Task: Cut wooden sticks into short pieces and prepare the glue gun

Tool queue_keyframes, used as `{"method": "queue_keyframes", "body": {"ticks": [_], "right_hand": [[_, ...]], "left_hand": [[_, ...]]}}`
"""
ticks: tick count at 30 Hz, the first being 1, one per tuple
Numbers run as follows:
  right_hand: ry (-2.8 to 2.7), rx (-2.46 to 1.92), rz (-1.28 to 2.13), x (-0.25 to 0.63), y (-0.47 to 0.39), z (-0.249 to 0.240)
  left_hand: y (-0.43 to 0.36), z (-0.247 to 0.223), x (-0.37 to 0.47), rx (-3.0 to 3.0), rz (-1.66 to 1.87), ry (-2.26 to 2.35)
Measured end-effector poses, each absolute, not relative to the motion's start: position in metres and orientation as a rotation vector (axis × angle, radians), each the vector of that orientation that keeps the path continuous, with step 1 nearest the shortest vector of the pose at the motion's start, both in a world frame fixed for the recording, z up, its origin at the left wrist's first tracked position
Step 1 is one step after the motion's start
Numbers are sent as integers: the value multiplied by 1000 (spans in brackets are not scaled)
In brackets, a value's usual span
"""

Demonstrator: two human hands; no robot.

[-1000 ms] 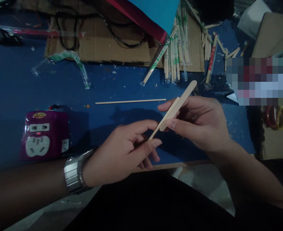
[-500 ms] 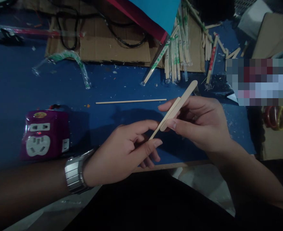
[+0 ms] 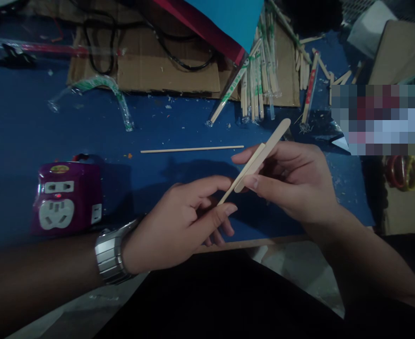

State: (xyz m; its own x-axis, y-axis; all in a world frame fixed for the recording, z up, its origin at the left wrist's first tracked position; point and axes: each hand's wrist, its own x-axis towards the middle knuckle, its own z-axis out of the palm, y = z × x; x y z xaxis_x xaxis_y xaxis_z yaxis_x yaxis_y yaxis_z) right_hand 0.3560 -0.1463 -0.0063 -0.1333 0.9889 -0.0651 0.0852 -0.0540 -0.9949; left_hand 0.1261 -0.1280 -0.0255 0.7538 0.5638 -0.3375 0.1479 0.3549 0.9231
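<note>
My left hand [image 3: 179, 221], with a metal watch on its wrist, is closed on the lower end of a wooden chopstick [image 3: 243, 173]. The chopstick slants up to the right. Between thumb and fingers, my right hand [image 3: 299, 183] grips a flat wooden craft stick [image 3: 277, 135] with rounded ends. The two sticks lie side by side, overlapping along part of their length; whether they are joined I cannot tell. Beyond my hands, a thin round stick [image 3: 192, 149] rests crosswise on the blue tabletop [image 3: 158, 122].
At left sits a purple power socket [image 3: 69, 197] with a lit red light. Wrapped chopsticks [image 3: 255, 99] lie at the back near cardboard [image 3: 168, 75] and a black cable [image 3: 179, 61]. Tape rolls [image 3: 403, 173] are at right, and short stick pieces [image 3: 302, 70] lie behind.
</note>
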Motion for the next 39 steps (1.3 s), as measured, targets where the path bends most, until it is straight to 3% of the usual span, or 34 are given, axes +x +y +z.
{"method": "queue_keyframes", "body": {"ticks": [12,19,24,31,39], "right_hand": [[-1336,-1243,1296,369,-141,-5],[-2042,-1704,620,395,-121,-10],[-2234,-1733,588,394,-116,-15],[-2238,-1808,455,406,-119,-11],[-2247,-2169,207,425,-157,1]], "left_hand": [[-127,-24,124,1499,357,765],[-120,-33,114,2382,363,675],[-116,-38,114,2743,307,612],[-109,-41,121,2871,447,516],[-112,-46,119,2765,374,614]]}}
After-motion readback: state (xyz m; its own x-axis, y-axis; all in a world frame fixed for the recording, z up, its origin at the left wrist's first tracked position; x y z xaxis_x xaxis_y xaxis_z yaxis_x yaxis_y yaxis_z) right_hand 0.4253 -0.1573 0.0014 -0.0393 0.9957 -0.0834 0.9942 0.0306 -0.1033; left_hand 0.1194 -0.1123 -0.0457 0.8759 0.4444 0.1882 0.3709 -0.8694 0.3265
